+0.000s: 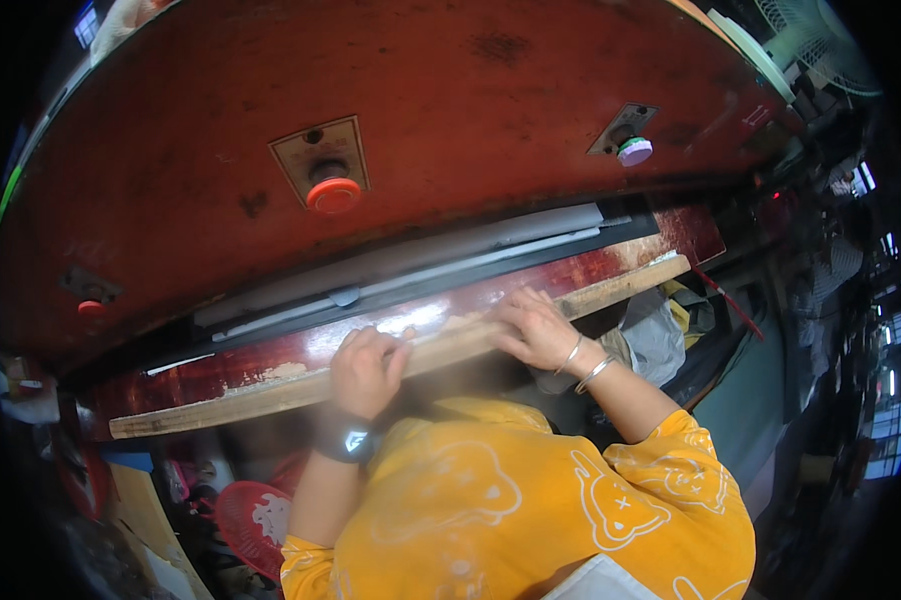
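My left hand [365,372], with a dark band at its wrist, lies at the near wooden edge [270,398] of a worn dark-red board [240,368]. Its fingers are curled in toward the thumb, and whatever they may hold is too small to make out. Farther right, my right hand [538,328] rests over the same edge, its fingers loosely bent and apart, with nothing visible in them. Two bangles [592,372] circle that wrist. Behind the hands, a long pale bar [410,272] runs along the board, with a small grey rounded piece [344,297] against it.
A large red machine panel [450,110] rises beyond the board. It carries a red push button [332,195], a purple-capped button [634,151] and a smaller red one [91,308]. A light plastic bag [652,335] hangs below the board's right part. A red perforated item [255,525] sits lower left.
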{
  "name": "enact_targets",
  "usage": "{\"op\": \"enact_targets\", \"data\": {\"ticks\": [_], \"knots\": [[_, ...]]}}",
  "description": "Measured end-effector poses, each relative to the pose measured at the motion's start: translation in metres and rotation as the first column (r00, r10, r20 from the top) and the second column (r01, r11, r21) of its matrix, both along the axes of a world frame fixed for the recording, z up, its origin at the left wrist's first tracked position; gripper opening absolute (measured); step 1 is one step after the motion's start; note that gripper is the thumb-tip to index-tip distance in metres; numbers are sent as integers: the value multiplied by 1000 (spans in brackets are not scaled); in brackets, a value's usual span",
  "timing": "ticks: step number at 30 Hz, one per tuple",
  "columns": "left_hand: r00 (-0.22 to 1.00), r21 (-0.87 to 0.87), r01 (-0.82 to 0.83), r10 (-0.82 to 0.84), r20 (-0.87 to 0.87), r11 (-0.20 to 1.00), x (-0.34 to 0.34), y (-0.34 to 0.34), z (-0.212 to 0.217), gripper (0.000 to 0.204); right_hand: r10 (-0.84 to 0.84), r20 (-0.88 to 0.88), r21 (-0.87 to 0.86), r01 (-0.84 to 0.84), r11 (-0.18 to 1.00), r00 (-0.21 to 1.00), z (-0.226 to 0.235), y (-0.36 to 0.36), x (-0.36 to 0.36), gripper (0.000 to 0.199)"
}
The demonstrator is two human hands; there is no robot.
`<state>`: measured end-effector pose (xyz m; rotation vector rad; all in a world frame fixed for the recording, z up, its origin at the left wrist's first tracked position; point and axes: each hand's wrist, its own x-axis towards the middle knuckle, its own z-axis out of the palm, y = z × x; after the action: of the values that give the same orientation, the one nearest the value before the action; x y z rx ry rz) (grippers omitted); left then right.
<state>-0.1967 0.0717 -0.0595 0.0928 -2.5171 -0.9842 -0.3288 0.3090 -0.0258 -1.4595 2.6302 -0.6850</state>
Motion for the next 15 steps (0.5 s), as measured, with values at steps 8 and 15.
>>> {"op": "enact_targets", "data": {"ticks": [8,15], "knots": [[1000,-31,-12,11,-21,999,-2,2,-2,13,-89,-15,34,90,995,996,3,-3,14,31],[999,-68,-21,19,-33,997,1,5,-2,15,-113,-1,38,113,993,994,2,0,28,39]]}}
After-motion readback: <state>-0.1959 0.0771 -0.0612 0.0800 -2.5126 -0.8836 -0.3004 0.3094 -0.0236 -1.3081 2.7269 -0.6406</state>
